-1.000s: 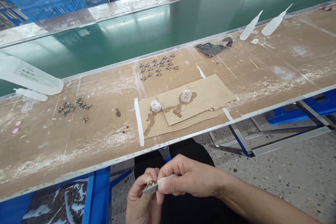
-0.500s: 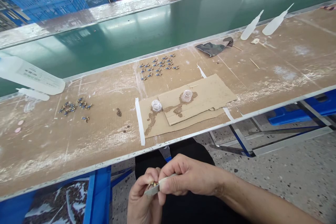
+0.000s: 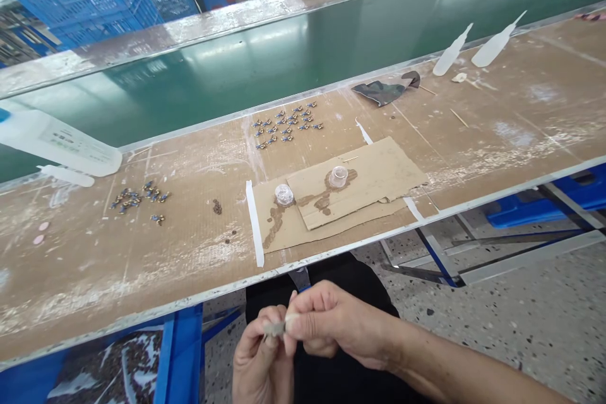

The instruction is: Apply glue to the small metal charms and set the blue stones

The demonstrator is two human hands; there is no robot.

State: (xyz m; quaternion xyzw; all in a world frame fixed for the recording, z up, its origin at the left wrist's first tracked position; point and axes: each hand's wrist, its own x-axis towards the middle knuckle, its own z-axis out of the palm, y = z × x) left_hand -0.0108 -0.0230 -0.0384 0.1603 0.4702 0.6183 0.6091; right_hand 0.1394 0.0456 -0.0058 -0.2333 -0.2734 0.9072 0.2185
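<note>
My left hand [image 3: 262, 356] is closed in a pinch below the table's front edge, over my lap. Between its fingertips is a small metal figure, now mostly hidden. My right hand [image 3: 326, 322] meets it from the right, thumb and forefinger pinching a small grey cloth-like strip [image 3: 273, 329] against the left fingertips. Whether the strip is cloth or abrasive sheet I cannot tell. On the table ahead, several small gold-and-blue figures [image 3: 286, 121] lie in rows. More such figures [image 3: 127, 199] lie in a loose group to the left.
Two clear cups [image 3: 338, 177] stand on stained cardboard [image 3: 379, 170]. Small brown discs [image 3: 217, 206] lie nearby. A large white bottle [image 3: 61, 139] lies at left; nozzle bottles [image 3: 452, 52] and a camouflage cloth [image 3: 386, 89] are at right. Behind runs a green belt [image 3: 227, 63]; below left is a blue crate [image 3: 182, 353].
The grey strip has turned and now covers the gold-coloured piece that showed between my left fingers. Both hands stay together in almost the same place; the view has shifted slightly.
</note>
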